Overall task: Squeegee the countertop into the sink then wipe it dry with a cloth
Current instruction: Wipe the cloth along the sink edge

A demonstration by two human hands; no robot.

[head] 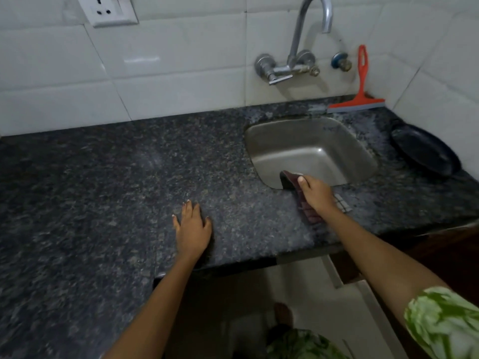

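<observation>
The dark speckled granite countertop (103, 182) fills the left and middle of the view. A steel sink (308, 149) is set into it at the right. My right hand (317, 194) presses a dark red checked cloth (307, 211) onto the counter at the sink's front edge; one end of the cloth hangs over into the sink. My left hand (191, 229) lies flat on the counter with fingers spread, holding nothing. An orange squeegee (359, 99) leans against the tiled wall behind the sink, untouched.
A chrome wall tap (298, 55) arches over the sink. A black pan (425, 154) sits on the counter right of the sink, near the corner wall. A power socket (108, 9) is on the white tiles at upper left. The counter's front edge runs below my forearms.
</observation>
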